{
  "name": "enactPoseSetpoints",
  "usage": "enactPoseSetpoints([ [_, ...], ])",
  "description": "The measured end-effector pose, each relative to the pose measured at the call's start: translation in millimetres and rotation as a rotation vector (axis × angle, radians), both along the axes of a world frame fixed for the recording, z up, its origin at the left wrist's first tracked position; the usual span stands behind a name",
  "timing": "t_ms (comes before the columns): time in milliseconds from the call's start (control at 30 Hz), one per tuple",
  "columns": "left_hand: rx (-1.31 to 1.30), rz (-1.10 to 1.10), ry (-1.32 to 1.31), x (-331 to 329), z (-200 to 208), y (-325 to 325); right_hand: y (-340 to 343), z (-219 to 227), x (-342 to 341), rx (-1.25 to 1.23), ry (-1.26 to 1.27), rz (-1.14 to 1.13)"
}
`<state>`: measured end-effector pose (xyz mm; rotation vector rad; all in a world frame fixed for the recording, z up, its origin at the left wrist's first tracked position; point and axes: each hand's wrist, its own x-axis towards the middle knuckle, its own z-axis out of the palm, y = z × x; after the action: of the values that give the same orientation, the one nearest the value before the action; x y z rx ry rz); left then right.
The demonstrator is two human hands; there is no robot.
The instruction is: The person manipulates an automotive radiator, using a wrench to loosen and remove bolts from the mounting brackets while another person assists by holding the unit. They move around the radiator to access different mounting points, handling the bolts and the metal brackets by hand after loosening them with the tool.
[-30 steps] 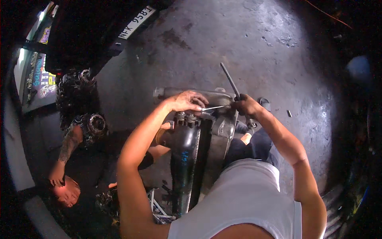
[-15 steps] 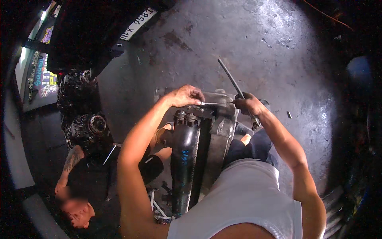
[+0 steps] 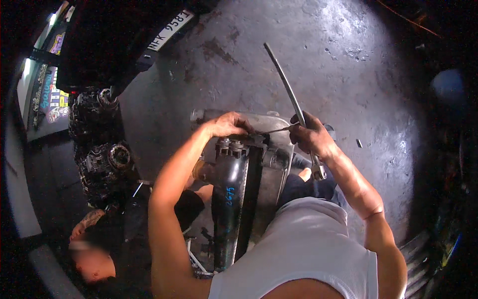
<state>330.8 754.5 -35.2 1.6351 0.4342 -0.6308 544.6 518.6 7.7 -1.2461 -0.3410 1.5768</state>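
Observation:
Below my hands stands a tall assembly with a smooth black tank (image 3: pixel 230 172) beside a grey metal housing (image 3: pixel 275 162). A bolted flange (image 3: pixel 232 146) caps the tank's far end. My left hand (image 3: pixel 225 124) rests over that end, its fingers curled together; what they pinch is hidden. Closed in my right hand (image 3: pixel 314 138) is a long-handled metal wrench (image 3: pixel 285 79), its bar pointing away and its head (image 3: pixel 317 172) by my wrist. The same hand also grips a thin rod-like tool (image 3: pixel 275 131), whose tip reaches toward my left fingertips.
A person (image 3: pixel 94 259) sits low at the left, near two greasy mechanical units (image 3: pixel 118 157). The dark rear of a vehicle with a licence plate (image 3: pixel 170 31) is at the far left. A small dark piece (image 3: pixel 359 143) lies on the concrete floor (image 3: pixel 368 99).
The wrench's far end has swung farther away and slightly left, and its head shows more. The thin tool now slopes down toward my left fingers. The other person has leaned lower.

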Motion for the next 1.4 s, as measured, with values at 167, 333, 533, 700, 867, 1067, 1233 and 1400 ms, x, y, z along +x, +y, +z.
enactPoseSetpoints([
  [167, 0.130, -0.134, 0.026, 13.0, 14.3, 0.8, 6.0, 11.1, 0.9, 0.013, -0.048, 0.079],
  [333, 0.183, -0.191, 0.028, 13.6, 12.9, 0.9, -5.1, -7.9, 2.2, 0.024, -0.089, 0.204],
  [533, -0.049, -0.103, 0.078, 14.6, 9.2, 1.0, -11.3, -69.2, 10.2, -0.009, -0.224, 0.196],
  [700, 0.029, -0.128, 0.093, 25.1, 13.2, -4.8, 6.5, -133.0, -4.2, -0.077, -0.193, 0.118],
  [867, 0.072, -0.155, 0.174, 33.0, 15.0, -11.4, 12.5, -137.8, -17.1, -0.010, -0.226, 0.065],
  [1067, 0.290, -0.204, 0.119, 38.9, 5.0, -16.5, 13.9, -136.1, -13.4, 0.046, -0.492, 0.130],
  [1233, 0.421, -0.086, 0.100, 53.2, 19.3, 1.7, 17.7, -121.6, -11.5, -0.050, -0.687, 0.233],
  [1400, 0.197, 0.075, 0.108, 54.6, 15.7, -3.8, 10.3, -119.1, -9.7, 0.168, -0.587, 0.197],
])
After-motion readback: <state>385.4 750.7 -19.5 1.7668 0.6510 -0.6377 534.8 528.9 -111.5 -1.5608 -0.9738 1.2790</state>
